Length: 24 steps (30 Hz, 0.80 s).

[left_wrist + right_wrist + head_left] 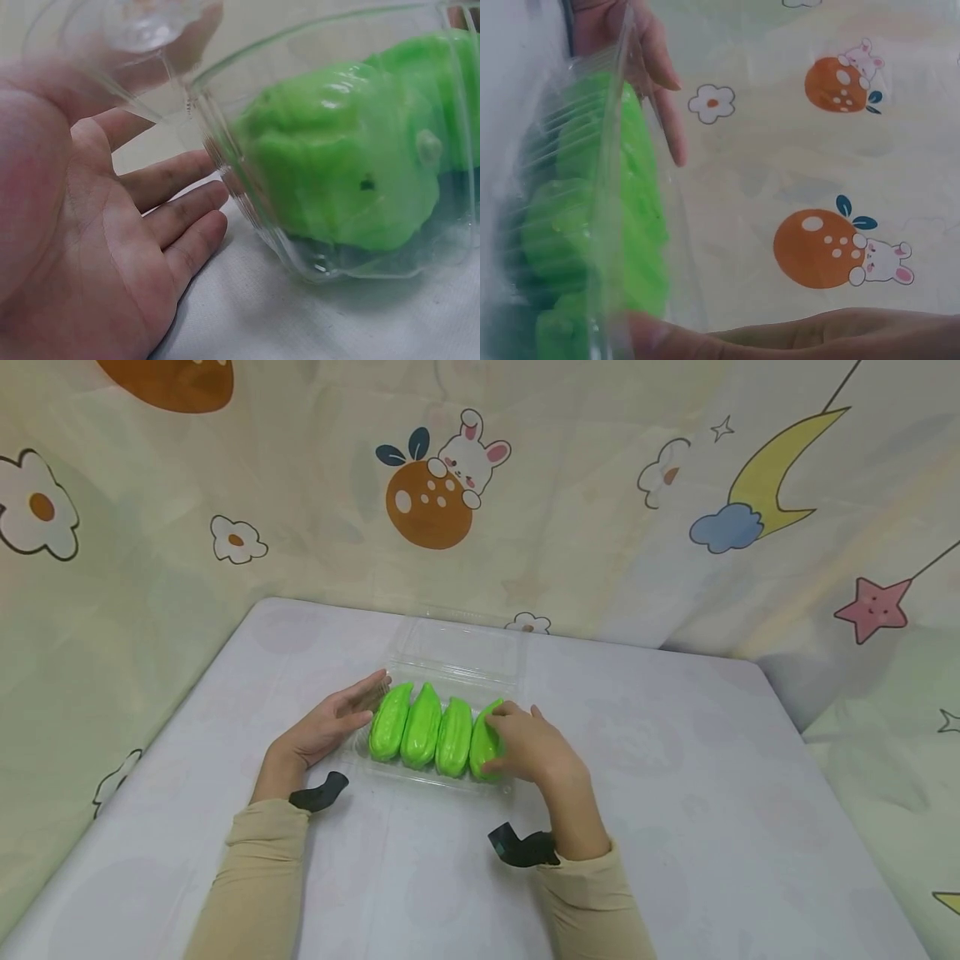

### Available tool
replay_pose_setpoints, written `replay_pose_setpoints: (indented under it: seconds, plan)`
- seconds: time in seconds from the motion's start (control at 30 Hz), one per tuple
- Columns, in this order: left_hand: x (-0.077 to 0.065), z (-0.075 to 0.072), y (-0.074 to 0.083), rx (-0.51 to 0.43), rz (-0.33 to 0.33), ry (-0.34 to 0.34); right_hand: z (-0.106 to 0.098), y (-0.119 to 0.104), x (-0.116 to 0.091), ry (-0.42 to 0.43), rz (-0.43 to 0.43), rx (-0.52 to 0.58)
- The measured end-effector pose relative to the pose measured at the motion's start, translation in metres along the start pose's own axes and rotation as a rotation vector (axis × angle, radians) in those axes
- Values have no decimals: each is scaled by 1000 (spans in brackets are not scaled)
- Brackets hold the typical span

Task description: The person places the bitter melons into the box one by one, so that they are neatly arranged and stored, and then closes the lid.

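Several bright green, ridged, gourd-shaped pieces, like toy bitter melons (422,727), lie side by side in a clear plastic box (431,782). My left hand (326,727) is along the box's left side, fingers extended, palm facing its wall. In the left wrist view, those fingertips reach right to the wall, outside the nearest bitter melon (337,172). Over the box's right end, my right hand (540,752) has its fingers on the upper part of the rightmost bitter melon (483,745) and its thumb at the lower part. The thumb (667,341) overlaps the rim in the right wrist view.
The box's clear lid (457,649) is folded back toward the far edge of the white-covered table (675,777). Behind the table hangs a printed curtain (585,527). A black wrist mount (322,793) sits at the left wrist, another black mount (525,847) at the right.
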<state>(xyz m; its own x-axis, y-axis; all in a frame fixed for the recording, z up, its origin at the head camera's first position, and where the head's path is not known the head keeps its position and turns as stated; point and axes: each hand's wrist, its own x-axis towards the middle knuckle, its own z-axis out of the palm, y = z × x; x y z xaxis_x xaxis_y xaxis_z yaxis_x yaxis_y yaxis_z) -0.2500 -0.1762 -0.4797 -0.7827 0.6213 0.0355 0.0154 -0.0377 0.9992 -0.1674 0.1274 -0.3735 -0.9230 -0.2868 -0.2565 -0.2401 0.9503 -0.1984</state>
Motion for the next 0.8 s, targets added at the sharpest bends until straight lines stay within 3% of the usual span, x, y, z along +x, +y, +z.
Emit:
replay_pose_setpoints:
  seconds: [0.27, 0.47, 0.6, 0.8]
  plan:
    - [-1, 1, 1, 21, -5, 19, 4, -2, 2, 13, 1, -18]
    - [-3, 2, 3, 31, -1, 27, -2, 0, -2, 25, -10, 34]
    - [-4, 2, 2, 38, 0, 31, -10, 11, -5, 87, -4, 140]
    - [-5, 2, 2, 52, 8, 34, -21, 48, 5, 248, 18, 286]
